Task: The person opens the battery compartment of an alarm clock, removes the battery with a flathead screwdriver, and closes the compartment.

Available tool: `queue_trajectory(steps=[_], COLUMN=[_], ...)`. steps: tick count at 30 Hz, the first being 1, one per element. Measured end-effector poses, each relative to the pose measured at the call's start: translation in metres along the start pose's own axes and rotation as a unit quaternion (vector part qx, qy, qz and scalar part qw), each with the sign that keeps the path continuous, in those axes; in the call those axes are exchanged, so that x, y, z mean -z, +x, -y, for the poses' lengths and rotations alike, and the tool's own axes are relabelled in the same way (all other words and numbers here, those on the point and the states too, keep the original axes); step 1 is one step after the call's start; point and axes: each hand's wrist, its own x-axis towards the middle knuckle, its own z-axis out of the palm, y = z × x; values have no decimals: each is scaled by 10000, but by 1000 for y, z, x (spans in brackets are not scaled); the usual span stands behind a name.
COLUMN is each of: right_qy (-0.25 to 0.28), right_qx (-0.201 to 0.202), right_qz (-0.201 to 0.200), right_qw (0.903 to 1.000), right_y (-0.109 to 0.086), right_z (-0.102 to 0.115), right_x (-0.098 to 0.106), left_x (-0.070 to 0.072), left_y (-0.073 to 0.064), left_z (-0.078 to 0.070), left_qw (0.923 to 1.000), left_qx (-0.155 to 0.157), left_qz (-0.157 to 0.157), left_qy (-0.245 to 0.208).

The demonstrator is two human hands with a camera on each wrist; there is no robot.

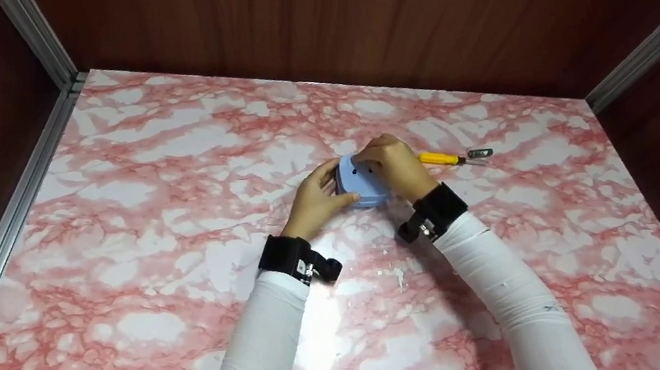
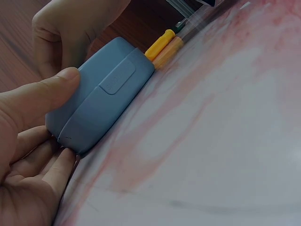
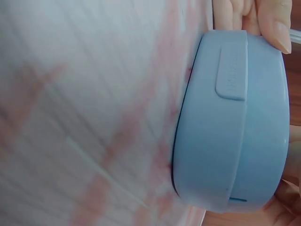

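Note:
A light blue rounded plastic case lies on the table, two dark spots on its upper face. My left hand grips its left side, the thumb on top and the fingers around the side and lower edge. In the left wrist view, a raised tab shows on the side wall of the case. Over the far right part of the case is my right hand, its fingers bent down at the upper face. Whether those fingertips pinch something small is hidden in every view.
To the right of the case lies a screwdriver with a yellow handle, its shaft pointing right. A small dark cylinder lies beside its shaft. Dark wood-look panels with metal edge rails enclose the pink-and-white marbled table.

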Motion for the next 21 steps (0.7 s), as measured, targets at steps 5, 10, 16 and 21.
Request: queue_trajectory(steps=[5, 10, 16, 21], right_qy=[57, -24, 284, 957], right_qx=[-158, -587, -1140, -1255], right_qz=[-243, -338, -178, -135], right_qw=[9996, 9977, 9929, 9874], right_y=[-1, -1, -4, -18], right_z=[0, 6, 17, 12], right_x=[-3, -6, -4, 0], left_x=[-1, 0, 1, 1], left_y=[0, 0, 2, 1], left_z=[0, 1, 1, 3], left_qw=[10000, 9999, 9997, 9997], left_qx=[10, 0, -127, -156], left_qz=[-17, 21, 42, 66], left_qy=[48, -105, -220, -157])
